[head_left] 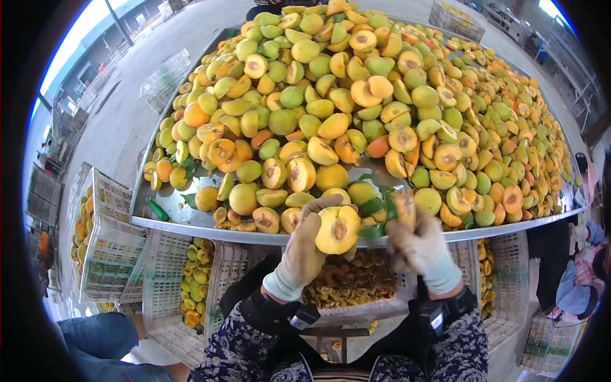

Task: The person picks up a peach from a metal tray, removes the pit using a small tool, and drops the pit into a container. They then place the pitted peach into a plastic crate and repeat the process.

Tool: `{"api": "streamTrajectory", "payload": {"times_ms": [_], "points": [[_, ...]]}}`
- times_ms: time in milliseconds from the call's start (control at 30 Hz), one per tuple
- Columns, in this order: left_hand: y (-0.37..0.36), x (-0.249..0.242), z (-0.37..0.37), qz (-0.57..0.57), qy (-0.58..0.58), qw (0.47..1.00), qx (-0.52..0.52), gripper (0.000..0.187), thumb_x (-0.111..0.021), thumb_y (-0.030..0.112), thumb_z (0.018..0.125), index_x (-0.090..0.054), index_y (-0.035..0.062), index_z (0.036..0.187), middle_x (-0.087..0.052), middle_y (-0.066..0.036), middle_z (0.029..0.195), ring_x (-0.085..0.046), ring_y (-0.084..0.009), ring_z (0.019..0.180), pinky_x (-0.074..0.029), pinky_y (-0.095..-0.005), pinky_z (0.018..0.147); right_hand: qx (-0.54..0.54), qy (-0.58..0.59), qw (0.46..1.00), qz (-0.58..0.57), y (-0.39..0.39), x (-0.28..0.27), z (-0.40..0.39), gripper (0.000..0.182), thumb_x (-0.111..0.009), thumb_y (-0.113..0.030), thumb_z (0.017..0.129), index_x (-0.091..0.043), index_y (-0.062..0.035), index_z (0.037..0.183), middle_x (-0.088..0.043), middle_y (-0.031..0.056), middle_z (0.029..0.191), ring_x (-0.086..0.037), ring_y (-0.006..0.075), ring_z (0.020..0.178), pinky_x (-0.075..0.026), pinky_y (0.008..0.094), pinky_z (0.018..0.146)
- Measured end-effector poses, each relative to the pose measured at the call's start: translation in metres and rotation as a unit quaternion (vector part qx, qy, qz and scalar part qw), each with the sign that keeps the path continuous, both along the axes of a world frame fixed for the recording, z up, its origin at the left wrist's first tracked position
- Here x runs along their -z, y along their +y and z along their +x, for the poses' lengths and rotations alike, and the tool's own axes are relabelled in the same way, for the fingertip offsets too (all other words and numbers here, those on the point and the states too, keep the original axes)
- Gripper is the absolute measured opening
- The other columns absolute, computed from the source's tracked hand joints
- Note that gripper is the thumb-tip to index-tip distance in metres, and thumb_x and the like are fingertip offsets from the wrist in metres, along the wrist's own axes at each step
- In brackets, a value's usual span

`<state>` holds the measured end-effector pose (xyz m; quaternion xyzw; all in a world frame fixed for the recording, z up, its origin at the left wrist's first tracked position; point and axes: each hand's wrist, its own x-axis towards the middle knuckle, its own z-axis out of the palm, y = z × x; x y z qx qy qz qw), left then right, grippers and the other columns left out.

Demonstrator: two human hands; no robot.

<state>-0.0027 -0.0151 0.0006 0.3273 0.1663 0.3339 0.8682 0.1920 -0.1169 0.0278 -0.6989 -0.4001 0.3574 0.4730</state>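
The gloved left hand [304, 251] gripped 1 halved apricot [338, 229] while the right hand [417, 245] clenched a blurred tool [405, 207] whose blade, I judged, might nick the glove.

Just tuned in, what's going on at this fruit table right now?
A person in work gloves stands at a metal table heaped with yellow-green fruit, many already halved with pits showing. The left hand holds up a halved fruit, cut face toward the camera with its pit still in. The right hand is blurred, closed around something I cannot make out. White plastic crates below the table hold more fruit, one of them cut pieces.
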Motion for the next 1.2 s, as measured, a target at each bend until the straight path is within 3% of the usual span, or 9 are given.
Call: {"api": "streamTrajectory", "payload": {"times_ms": [33,133,267,333,433,767,833,1100,1200], "points": [[0.002,-0.003,-0.003,0.002,-0.002,1.0,-0.006,0.042,-0.047,0.023,0.099,-0.037,-0.0012,0.132,-0.057,-0.02,0.121,-0.064,-0.0267,0.092,-0.055,-0.0373,0.071,0.035,-0.22,0.969,0.105,0.012,0.006,0.002,0.032,-0.065,-0.026,0.091,-0.052,0.0028,0.098,-0.062,0.0113,0.072,-0.063,0.0224,0.059,-0.052,0.0346,0.052],[0.003,-0.005,-0.008,0.046,0.0,0.999,0.004,0.044,-0.052,-0.007,0.091,-0.037,-0.0027,0.132,-0.06,-0.017,0.114,-0.065,-0.0245,0.092,-0.055,-0.0334,0.078,0.077,-0.269,0.958,0.064,-0.002,-0.01,-0.009,0.033,-0.056,-0.029,0.096,-0.05,0.0035,0.098,-0.064,0.0196,0.075,-0.067,0.0332,0.067,-0.053,0.0408,0.06],[-0.001,-0.006,-0.005,0.221,0.169,0.96,-0.045,0.051,-0.058,-0.011,0.085,-0.04,-0.0027,0.132,-0.058,-0.016,0.118,-0.062,-0.0232,0.101,-0.053,-0.034,0.088,-0.19,-0.158,0.967,0.054,-0.013,-0.006,-0.044,0.036,-0.053,-0.033,0.097,-0.05,-0.0004,0.111,-0.061,0.0233,0.076,-0.064,0.0418,0.073,-0.051,0.0447,0.059],[0.001,0.002,-0.005,0.466,0.266,0.837,-0.107,0.059,-0.062,-0.015,0.08,-0.04,-0.0026,0.133,-0.055,-0.016,0.123,-0.059,-0.0223,0.11,-0.049,-0.0335,0.095,-0.202,-0.154,0.965,0.067,-0.011,0.005,-0.05,0.036,-0.054,-0.031,0.097,-0.049,-0.0011,0.117,-0.062,0.0225,0.079,-0.064,0.0415,0.072,-0.051,0.0465,0.059],[-0.006,-0.002,-0.004,0.241,0.111,0.962,-0.057,0.048,-0.032,0.032,0.104,-0.037,-0.0017,0.137,-0.052,-0.015,0.126,-0.054,-0.0203,0.115,-0.043,-0.0345,0.101,-0.178,-0.137,0.97,0.096,-0.006,0.015,-0.051,0.034,-0.054,-0.027,0.096,-0.049,-0.0011,0.118,-0.062,0.0237,0.079,-0.064,0.0414,0.071,-0.05,0.0465,0.059],[-0.006,0.015,-0.008,0.207,0.121,0.967,-0.089,0.036,-0.031,0.019,0.105,-0.046,-0.005,0.127,-0.053,-0.014,0.123,-0.053,-0.0208,0.11,-0.039,-0.0325,0.101,-0.226,-0.195,0.954,-0.01,-0.007,0.015,-0.056,0.026,-0.055,-0.014,0.092,-0.047,0.0048,0.107,-0.061,0.0249,0.07,-0.063,0.0436,0.067,-0.05,0.0481,0.058],[-0.001,0.013,-0.01,0.297,0.217,0.927,-0.068,0.048,-0.03,0.037,0.103,-0.05,-0.0022,0.123,-0.057,-0.011,0.113,-0.056,-0.0167,0.104,-0.043,-0.031,0.095,-0.227,-0.208,0.951,-0.015,-0.006,0.014,-0.058,0.025,-0.055,-0.014,0.092,-0.047,0.0046,0.105,-0.061,0.0247,0.069,-0.063,0.0437,0.066,-0.049,0.0483,0.058],[-0.02,0.021,0.006,0.477,0.246,0.813,-0.227,0.045,-0.028,0.03,0.104,-0.051,-0.0045,0.12,-0.053,-0.014,0.118,-0.054,-0.0196,0.105,-0.044,-0.0336,0.094,-0.165,-0.152,0.973,0.06,-0.005,0.034,-0.071,0.028,-0.056,-0.02,0.091,-0.046,0.0053,0.096,-0.055,0.0231,0.061,-0.059,0.0416,0.057,-0.046,0.0479,0.049],[-0.021,0.027,0.004,0.41,0.193,0.863,-0.225,0.026,-0.039,-0.002,0.096,-0.046,-0.0124,0.118,-0.054,-0.024,0.121,-0.056,-0.0318,0.11,-0.042,-0.0396,0.101,-0.171,-0.139,0.975,0.04,-0.005,0.028,-0.071,0.022,-0.055,-0.013,0.09,-0.047,0.0056,0.099,-0.061,0.0256,0.073,-0.062,0.0429,0.068,-0.049,0.0479,0.058]]}}
